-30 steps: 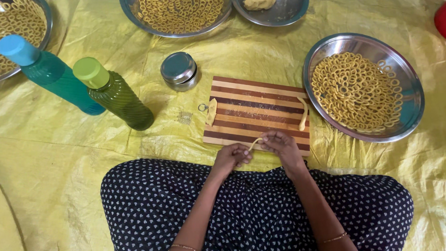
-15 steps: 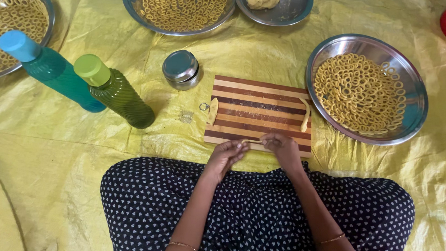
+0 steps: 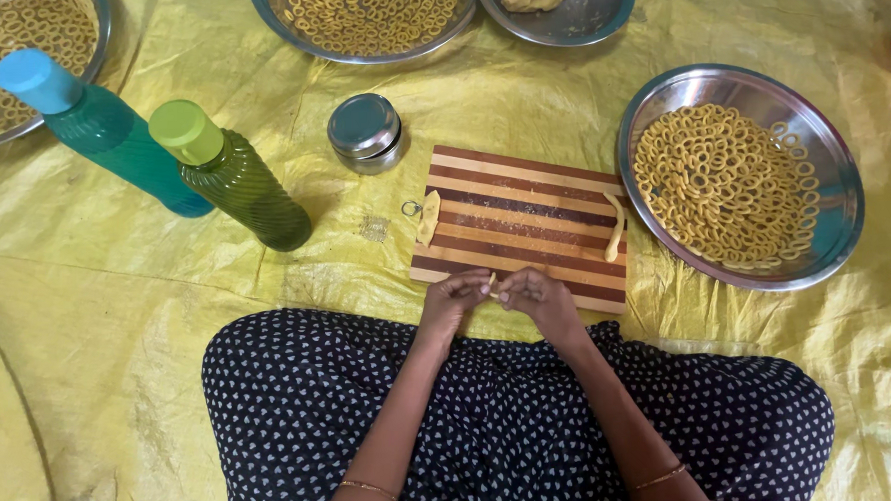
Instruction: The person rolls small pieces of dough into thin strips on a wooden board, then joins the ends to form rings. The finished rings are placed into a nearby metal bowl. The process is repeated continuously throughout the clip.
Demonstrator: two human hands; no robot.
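The left hand (image 3: 454, 295) and the right hand (image 3: 532, 290) meet at the near edge of a striped wooden cutting board (image 3: 524, 207), fingertips pinched together on one small strip of dough (image 3: 491, 283) held between them, just above the board. Two more pieces of dough lie on the board: a flat bit (image 3: 428, 217) at its left edge and a thin rolled strand (image 3: 616, 225) near its right edge. The board rests on a yellow sheet (image 3: 117, 295) spread over the floor. Four steel dishes are in view: three hold small dough rings, one to the right (image 3: 834, 193) of the board, one at top centre (image 3: 286, 27) and one at top left (image 3: 96, 45); the fourth (image 3: 610, 3) holds a lump of dough. Two bottles lie left of the board, one teal (image 3: 110, 140) and one green (image 3: 237, 179), touching each other. One small round steel tin (image 3: 364, 132) stands just beyond the board.
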